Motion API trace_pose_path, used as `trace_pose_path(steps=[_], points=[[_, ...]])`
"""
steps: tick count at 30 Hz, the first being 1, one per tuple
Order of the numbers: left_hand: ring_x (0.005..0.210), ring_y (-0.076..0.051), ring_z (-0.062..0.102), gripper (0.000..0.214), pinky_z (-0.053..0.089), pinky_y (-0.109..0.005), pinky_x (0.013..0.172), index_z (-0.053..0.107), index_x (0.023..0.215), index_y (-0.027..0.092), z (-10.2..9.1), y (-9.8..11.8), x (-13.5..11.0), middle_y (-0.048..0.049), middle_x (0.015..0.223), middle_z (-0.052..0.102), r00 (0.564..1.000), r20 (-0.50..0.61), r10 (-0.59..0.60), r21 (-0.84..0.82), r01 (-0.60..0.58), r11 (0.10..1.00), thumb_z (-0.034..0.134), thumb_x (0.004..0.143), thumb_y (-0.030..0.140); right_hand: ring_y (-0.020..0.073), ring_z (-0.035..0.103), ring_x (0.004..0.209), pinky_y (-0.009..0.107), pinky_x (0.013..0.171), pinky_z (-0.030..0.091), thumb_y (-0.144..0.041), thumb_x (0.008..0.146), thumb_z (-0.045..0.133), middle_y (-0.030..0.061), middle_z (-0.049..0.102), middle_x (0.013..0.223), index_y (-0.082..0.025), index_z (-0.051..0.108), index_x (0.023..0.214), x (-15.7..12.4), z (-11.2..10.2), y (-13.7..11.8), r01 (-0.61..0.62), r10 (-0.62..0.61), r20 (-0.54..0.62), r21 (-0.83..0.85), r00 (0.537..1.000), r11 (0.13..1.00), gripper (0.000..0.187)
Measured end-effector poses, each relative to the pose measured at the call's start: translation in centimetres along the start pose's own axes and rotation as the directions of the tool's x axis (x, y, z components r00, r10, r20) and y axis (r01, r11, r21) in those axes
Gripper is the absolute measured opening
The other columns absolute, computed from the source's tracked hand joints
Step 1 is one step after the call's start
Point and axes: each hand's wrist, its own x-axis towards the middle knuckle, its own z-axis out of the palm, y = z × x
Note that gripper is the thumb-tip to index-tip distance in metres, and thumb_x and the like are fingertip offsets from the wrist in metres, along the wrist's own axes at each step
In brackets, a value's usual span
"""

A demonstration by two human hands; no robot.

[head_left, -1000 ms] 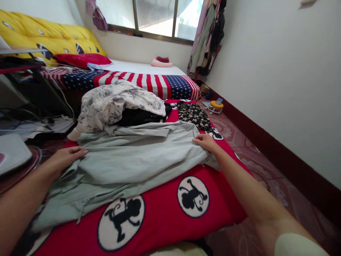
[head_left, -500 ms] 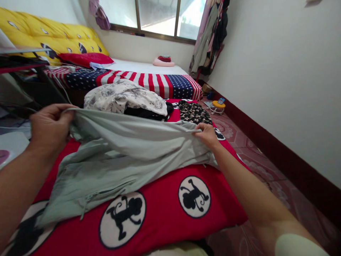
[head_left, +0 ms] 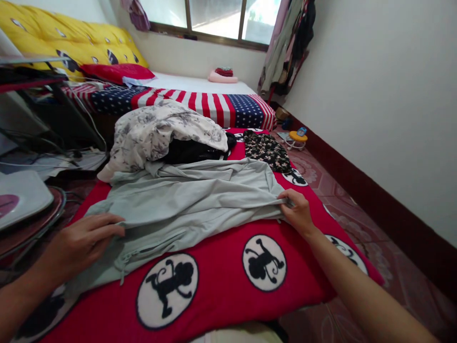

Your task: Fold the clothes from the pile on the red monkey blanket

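Observation:
A pale grey-green garment [head_left: 185,195] lies spread and wrinkled across the red blanket [head_left: 221,281]; a dark zip and a hanging cord show on its near side. Whether it is a jacket or trousers I cannot make out. At its left end my left hand [head_left: 84,240] rests over the cloth, fingers stretched out and slightly apart. My right hand [head_left: 298,209] is closed, thumb and fingers pinching the garment's right edge.
Behind the garment lie a bunched white floral cloth [head_left: 143,133], a black item [head_left: 193,151] and a dark floral cloth [head_left: 267,150]. A white-topped stool [head_left: 26,200] stands left. A yellow stool [head_left: 298,137] is by the right wall, beyond the tiled floor.
The garment, held raised and stretched between both hands, has come down onto the blanket. My left hand has moved down and let go of its edge; the right hand has shifted slightly lower.

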Motion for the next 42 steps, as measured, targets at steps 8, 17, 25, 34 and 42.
trace_pose_path(steps=[8,17,25,34,42], points=[[0.11,-0.024,0.062,0.033,0.045,-0.041,0.102,0.063,0.115,0.025,-0.5,1.2,1.3,-0.0072,0.117,0.066,0.994,-0.072,-0.079,0.044,0.082,0.996,0.05,0.086,0.033,0.0258,0.06,0.096,0.04,0.086,0.047,-0.015,0.074,0.055,0.0085,0.065,0.099,-0.021,0.065,0.091,1.8,0.3,-0.6,-0.035,0.031,-0.038,-0.098,0.999,0.995,0.02],[0.083,-0.018,0.067,0.029,0.052,-0.03,0.077,0.071,0.093,0.022,1.2,7.2,-0.9,-0.0051,0.091,0.071,0.995,0.103,-0.013,0.052,0.008,0.999,0.048,0.093,0.04,0.0183,0.066,0.085,0.03,0.076,0.053,-0.012,0.088,0.047,0.0037,0.069,0.09,-0.026,0.067,0.092,-0.4,3.9,-9.7,0.23,-0.378,0.383,0.379,0.843,0.896,0.025],[0.109,-0.034,0.063,0.055,0.048,-0.046,0.094,0.067,0.112,0.015,2.2,3.8,-2.1,-0.0182,0.112,0.069,0.904,0.182,-0.387,0.298,0.324,0.898,0.037,0.091,0.055,0.0289,0.055,0.121,0.048,0.101,0.045,-0.026,0.089,0.052,0.0144,0.057,0.132,-0.021,0.061,0.122,2.6,7.8,-8.2,0.241,-0.259,0.3,0.095,0.918,0.966,0.035],[0.108,-0.035,0.061,0.046,0.045,-0.046,0.096,0.071,0.102,0.018,1.8,2.6,-1.2,-0.0148,0.108,0.071,0.926,0.124,-0.356,0.264,0.315,0.912,0.056,0.081,0.055,0.0372,0.058,0.106,0.052,0.09,0.043,-0.056,0.078,0.064,0.0201,0.064,0.116,-0.013,0.058,0.122,2.9,6.1,-2.5,0.024,0.095,0.217,-0.49,0.972,0.871,0.061],[0.098,-0.029,0.065,0.048,0.048,-0.037,0.085,0.066,0.099,0.013,-0.4,1.0,0.0,-0.0137,0.104,0.071,0.815,0.184,-0.549,0.026,0.555,0.832,0.049,0.083,0.055,0.0405,0.059,0.104,0.049,0.081,0.045,-0.069,0.068,0.067,0.0261,0.062,0.116,-0.01,0.054,0.127,3.5,0.7,1.5,-0.142,0.301,0.145,-0.641,0.943,0.754,0.084]])
